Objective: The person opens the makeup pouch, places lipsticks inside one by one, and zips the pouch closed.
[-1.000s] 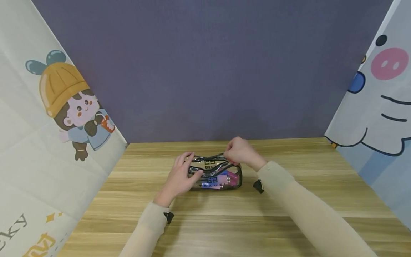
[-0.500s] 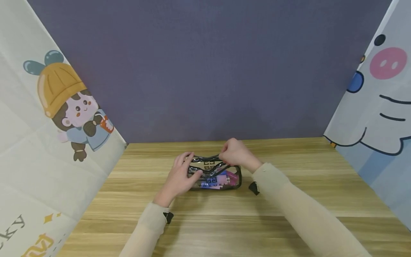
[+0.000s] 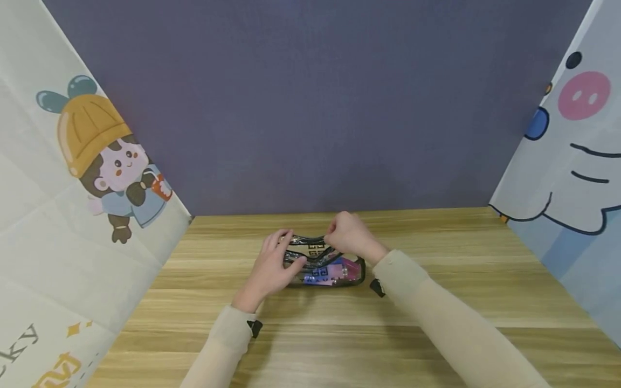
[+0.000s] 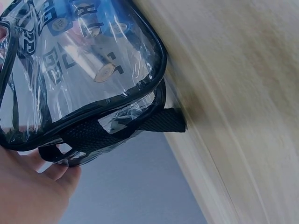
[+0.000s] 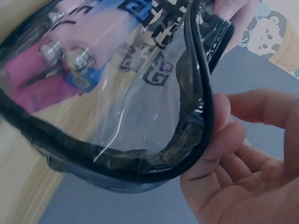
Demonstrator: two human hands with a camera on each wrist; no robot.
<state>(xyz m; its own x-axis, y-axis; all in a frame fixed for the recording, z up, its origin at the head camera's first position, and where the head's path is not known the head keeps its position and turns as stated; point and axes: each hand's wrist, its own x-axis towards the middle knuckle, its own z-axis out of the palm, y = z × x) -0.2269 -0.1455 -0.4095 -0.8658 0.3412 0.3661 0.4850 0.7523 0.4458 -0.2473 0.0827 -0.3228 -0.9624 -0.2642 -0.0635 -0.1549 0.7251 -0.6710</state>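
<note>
A clear pouch with black trim and "TRAVEL" lettering [image 3: 322, 273] stands on the wooden table. Its top gapes between two wavy black edges on the left. My left hand [image 3: 273, 271] holds the pouch's left end, thumb on the front edge and fingers at the back. At the top right, my right hand [image 3: 353, 236] pinches the black zipper edge [image 5: 209, 109] between thumb and forefinger; any pull tab is hidden by the fingers. Pink tubes with silvery ends [image 5: 84, 53] and blue items [image 4: 114, 18] show through the plastic.
A dark grey-blue panel [image 3: 310, 108] rises behind the table [image 3: 310, 345]. Printed cloths flank it, one with a cartoon child [image 3: 109, 161] on the left, one with a pink snout [image 3: 584, 96] on the right. A black strap [image 4: 163, 121] sticks out from the pouch's end.
My right hand has slid left along the pouch's top edge, and the gap there has become shorter. The left hand stays at the left end.
</note>
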